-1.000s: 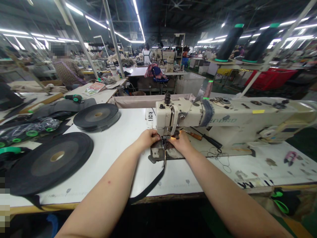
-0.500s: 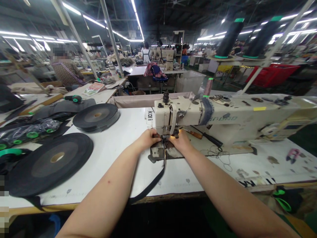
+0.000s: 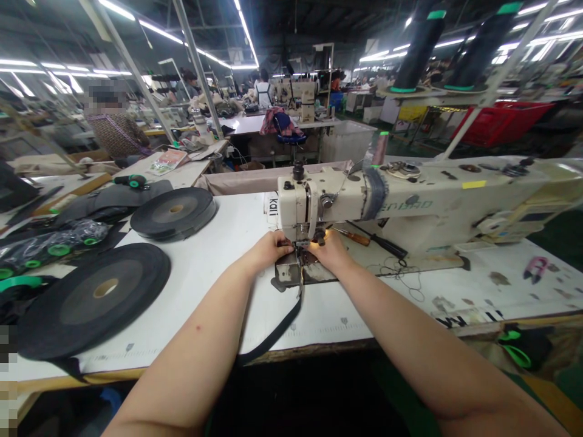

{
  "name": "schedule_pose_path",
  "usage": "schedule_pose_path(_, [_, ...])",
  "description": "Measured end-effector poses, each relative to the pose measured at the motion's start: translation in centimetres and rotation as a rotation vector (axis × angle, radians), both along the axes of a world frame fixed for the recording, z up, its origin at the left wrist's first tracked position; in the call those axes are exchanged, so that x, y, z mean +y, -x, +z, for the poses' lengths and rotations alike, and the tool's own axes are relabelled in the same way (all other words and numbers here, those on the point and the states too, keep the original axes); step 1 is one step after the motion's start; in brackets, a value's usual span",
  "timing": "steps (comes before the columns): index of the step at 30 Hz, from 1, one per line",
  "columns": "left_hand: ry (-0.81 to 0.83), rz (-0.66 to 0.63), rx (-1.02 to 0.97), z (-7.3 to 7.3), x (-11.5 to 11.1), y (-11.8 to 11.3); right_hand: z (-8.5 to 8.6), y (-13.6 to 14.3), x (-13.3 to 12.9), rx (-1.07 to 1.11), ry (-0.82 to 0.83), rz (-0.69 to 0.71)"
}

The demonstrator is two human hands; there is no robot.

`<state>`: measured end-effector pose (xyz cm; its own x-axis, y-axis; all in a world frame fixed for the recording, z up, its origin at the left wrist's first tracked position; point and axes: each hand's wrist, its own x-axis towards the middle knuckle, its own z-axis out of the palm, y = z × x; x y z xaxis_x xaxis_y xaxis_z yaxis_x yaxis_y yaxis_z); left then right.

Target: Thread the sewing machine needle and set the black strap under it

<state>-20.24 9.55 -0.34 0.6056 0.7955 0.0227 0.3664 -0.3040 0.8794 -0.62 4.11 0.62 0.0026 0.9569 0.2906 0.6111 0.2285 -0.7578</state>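
Note:
A white industrial sewing machine (image 3: 410, 209) stands on the table, its head between my hands. Just left of the needle area, my left hand (image 3: 272, 249) is closed, thumb and fingers pinched at a small dark piece I cannot make out. My right hand (image 3: 332, 250) reaches in close at the right of the presser foot. Its fingertips are mostly hidden behind the machine's parts, beside a small lit lamp. From the needle area a black webbing strap (image 3: 279, 329) runs toward me and drops over the table's front edge.
Two large rolls of black webbing (image 3: 136, 282) lie on the left. A wooden-handled tool (image 3: 356, 237) and a black screwdriver (image 3: 389, 244) rest under the machine arm, near loose thread (image 3: 412, 285). Pink-handled snips (image 3: 536, 269) lie at right. Black thread cones (image 3: 419, 54) stand behind.
The view has shifted slightly, so the machine and table sit a little higher and further left. Both hands stay beside the presser foot, and the strap lies almost the same way.

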Motion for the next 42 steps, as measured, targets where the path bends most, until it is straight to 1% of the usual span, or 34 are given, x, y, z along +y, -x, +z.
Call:
schedule_pose_path(7, [0.003,-0.044,-0.049,0.0,-0.1,-0.2,-0.2,0.0,-0.1,0.033,0.001,0.009])
schedule_pose_path(13, [-0.011,-0.025,-0.057,-0.5,0.0,-0.3,-0.1,0.2,-0.4,0.056,0.002,-0.005])
schedule_pose_path(19, [-0.034,-0.002,-0.084,-0.7,-0.1,-0.7,0.0,0.3,-0.5,0.014,0.000,-0.025])
schedule_pose_path(23, [-0.059,0.032,-0.090,-0.8,0.0,-0.9,-0.2,0.2,-0.3,0.012,-0.022,-0.010])
schedule_pose_path(28, [-0.084,0.034,-0.089,-0.7,0.0,-0.9,-0.7,0.1,-0.1,0.008,-0.013,-0.043])
schedule_pose_path(31, [-0.090,0.027,-0.099,-0.5,-0.1,-1.0,-0.8,0.1,-0.1,0.021,-0.016,-0.014])
schedule_pose_path(35, [-0.099,0.014,-0.104,-0.5,0.1,-1.0,-0.5,0.0,0.1,-0.008,-0.021,0.004])
schedule_pose_path(39, [-0.099,0.013,-0.097,-0.7,0.2,-1.0,-0.1,-0.4,0.3,-0.097,0.014,-0.052])
schedule_pose_path(42, [-0.090,0.018,-0.094,-0.8,0.2,-1.0,0.2,-0.6,0.3,-0.107,0.023,-0.091])
